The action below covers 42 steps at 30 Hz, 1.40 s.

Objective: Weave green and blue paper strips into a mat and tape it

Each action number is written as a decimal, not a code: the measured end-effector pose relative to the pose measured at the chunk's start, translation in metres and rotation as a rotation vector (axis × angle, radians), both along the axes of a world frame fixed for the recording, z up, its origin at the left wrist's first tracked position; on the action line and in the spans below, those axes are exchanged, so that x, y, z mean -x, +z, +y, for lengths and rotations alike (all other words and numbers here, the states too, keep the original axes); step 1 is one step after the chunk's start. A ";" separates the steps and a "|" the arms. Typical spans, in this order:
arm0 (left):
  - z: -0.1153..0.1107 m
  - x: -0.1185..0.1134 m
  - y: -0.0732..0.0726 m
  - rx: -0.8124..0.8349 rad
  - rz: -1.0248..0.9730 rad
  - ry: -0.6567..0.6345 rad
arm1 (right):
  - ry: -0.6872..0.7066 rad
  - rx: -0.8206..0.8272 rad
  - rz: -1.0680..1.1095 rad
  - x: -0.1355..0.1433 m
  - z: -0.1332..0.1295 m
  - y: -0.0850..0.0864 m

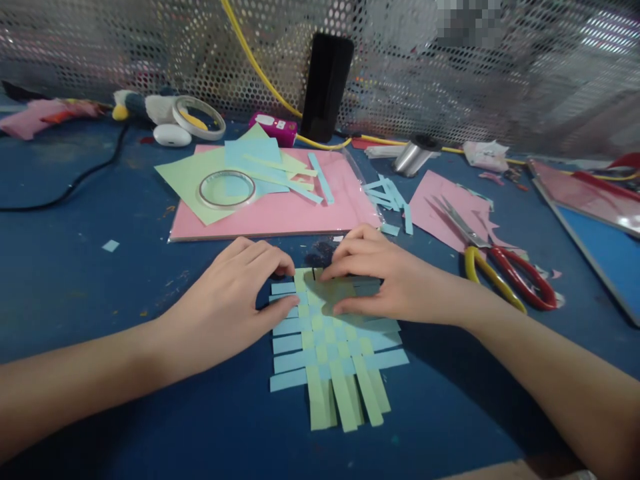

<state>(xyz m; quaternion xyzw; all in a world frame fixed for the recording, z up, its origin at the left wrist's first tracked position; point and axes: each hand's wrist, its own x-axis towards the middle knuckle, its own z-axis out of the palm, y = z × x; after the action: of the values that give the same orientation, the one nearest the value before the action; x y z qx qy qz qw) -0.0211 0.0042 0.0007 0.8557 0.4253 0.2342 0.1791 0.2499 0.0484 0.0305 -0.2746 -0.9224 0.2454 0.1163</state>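
A woven mat of green and blue paper strips (327, 340) lies flat on the blue table, its green ends fanned toward me and blue ends sticking out at both sides. My left hand (237, 290) rests at the mat's upper left, thumb tip on the weave and fingers curled but apart from the thumb. Over the upper right part is my right hand (383, 277), its fingers spread, with fingertips touching or just above the green strips near the top edge. Neither hand shows anything gripped. Part of the mat's right side is hidden under my right hand.
Behind the mat lies a pink paper pack (280, 220) with green and blue sheets and a tape roll (227, 189). Scissors (500, 257) lie at right by pink scraps and blue strips (387, 193). A black phone (327, 87) leans on the perforated metal panel.
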 end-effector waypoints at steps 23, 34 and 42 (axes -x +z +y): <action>-0.003 -0.001 0.000 -0.153 0.055 -0.103 | -0.306 0.106 -0.039 0.033 -0.024 -0.007; -0.008 -0.002 -0.001 -0.363 0.193 -0.177 | -0.262 -0.015 -0.006 0.030 -0.024 -0.011; -0.008 -0.002 0.002 -0.358 0.346 -0.244 | -0.070 -0.427 0.062 0.013 -0.019 -0.004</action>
<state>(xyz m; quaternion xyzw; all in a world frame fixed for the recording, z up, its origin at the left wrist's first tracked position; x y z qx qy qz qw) -0.0196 -0.0040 0.0024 0.9459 0.2952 0.1329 -0.0232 0.2364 0.0297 0.0261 -0.2679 -0.9394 0.0485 0.2084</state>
